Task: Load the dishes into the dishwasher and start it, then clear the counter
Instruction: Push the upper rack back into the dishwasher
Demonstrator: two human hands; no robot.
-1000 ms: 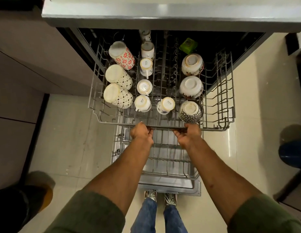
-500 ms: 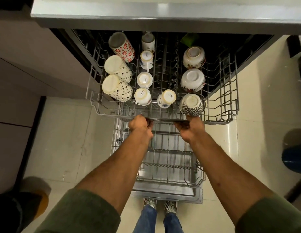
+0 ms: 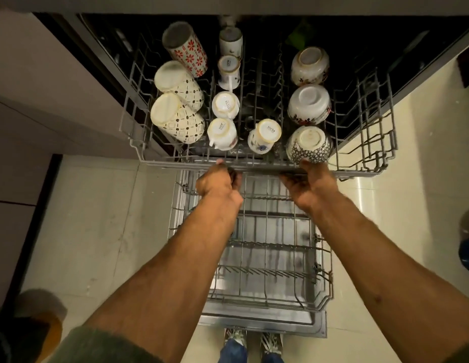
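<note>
Head view: my left hand (image 3: 219,182) and right hand (image 3: 310,182) each curl a grip around the front bar of the grey wire upper rack (image 3: 364,174), which holds 12 upturned ceramic cups and bowls. A hard shove could rattle the dotted bowl (image 3: 309,145) loose.

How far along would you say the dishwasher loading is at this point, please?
Done: the upper rack holds upturned mugs, cups and bowls. In hand: the left hand and right hand are at its front rail. Left: the lower rack and door are out, and the wash is unstarted; the counter is out of view.
</note>
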